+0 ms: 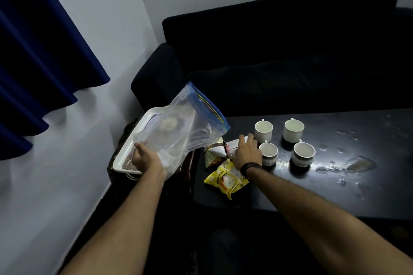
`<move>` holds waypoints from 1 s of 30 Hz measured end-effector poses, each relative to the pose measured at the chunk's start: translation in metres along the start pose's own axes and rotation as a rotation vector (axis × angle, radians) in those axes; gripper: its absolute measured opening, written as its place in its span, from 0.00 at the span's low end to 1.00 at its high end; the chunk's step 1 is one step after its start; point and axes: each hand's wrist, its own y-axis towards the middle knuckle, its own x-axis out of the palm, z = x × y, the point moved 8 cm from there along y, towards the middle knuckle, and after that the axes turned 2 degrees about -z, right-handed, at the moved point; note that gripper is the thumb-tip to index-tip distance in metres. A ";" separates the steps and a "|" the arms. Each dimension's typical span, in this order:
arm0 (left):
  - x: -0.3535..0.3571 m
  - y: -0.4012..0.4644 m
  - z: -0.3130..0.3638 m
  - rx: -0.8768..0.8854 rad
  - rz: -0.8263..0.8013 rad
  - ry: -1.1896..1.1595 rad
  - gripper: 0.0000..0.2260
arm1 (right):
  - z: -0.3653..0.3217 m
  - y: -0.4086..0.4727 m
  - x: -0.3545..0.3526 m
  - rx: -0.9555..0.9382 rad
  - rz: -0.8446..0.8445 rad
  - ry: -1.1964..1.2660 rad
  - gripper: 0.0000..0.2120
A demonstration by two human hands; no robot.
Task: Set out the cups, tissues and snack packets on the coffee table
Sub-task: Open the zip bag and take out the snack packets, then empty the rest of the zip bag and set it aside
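Note:
Several white cups [263,130] stand in a square on the dark coffee table [335,185]. Left of them lie snack packets: a yellow one [225,179] nearest me, a brown-and-white one [214,154] behind it. My right hand [247,150] rests fingers-down on a white-and-red packet [232,144] beside the cups. My left hand [145,158] grips the bottom of a clear zip bag [185,127] with a blue seal, tilted mouth-down toward the table; something pale shows inside it.
A white tray [125,154] sits left of the table on a low stand, partly behind the bag. A dark sofa [279,62] runs behind the table. A blue curtain [33,62] hangs at the left wall. Wet marks [357,163] shine on the table's right.

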 end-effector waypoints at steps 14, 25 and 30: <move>0.013 -0.030 0.011 0.024 -0.078 0.026 0.20 | -0.071 -0.012 -0.017 -0.089 -0.561 1.248 0.40; 0.045 -0.079 -0.009 -0.127 -0.560 0.372 0.24 | -0.016 0.027 -0.122 0.035 -0.044 1.510 0.09; 0.061 -0.086 0.040 0.027 -0.552 0.382 0.38 | -0.006 0.030 -0.172 -0.139 -0.116 1.462 0.08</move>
